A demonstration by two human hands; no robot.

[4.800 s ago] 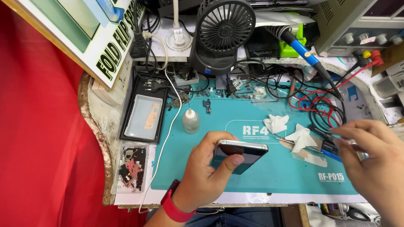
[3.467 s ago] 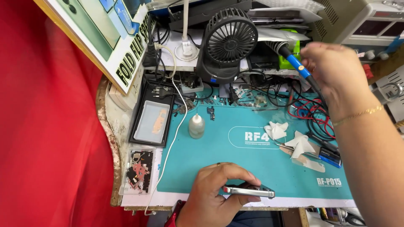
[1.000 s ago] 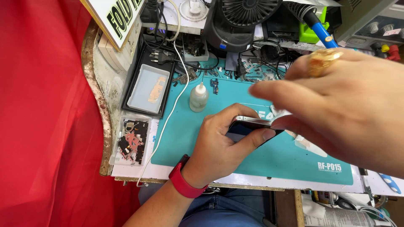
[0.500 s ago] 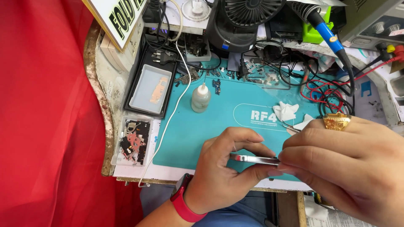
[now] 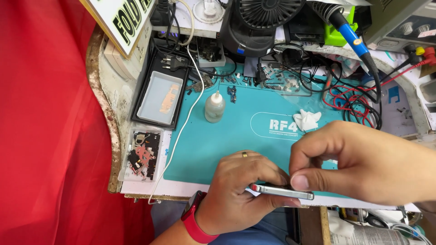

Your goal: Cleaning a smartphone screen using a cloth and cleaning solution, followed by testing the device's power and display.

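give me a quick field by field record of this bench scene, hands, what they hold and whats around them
setting: phone repair bench with a teal work mat
left hand: grips the smartphone edge-on from below, at the mat's near edge
right hand: thumb and fingers pinch the smartphone's top edge
wrist: red watch band on the left arm
on the mat: small squeeze bottle, crumpled white tissue
left of mat: black tray, clear box of small parts
back: black fan, blue-handled soldering iron, red and black cables

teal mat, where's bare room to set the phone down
Free: the teal mat between the small squeeze bottle, the white cable and the left hand. Crowded: the back edge with loose parts, and right by the tissue and wires.
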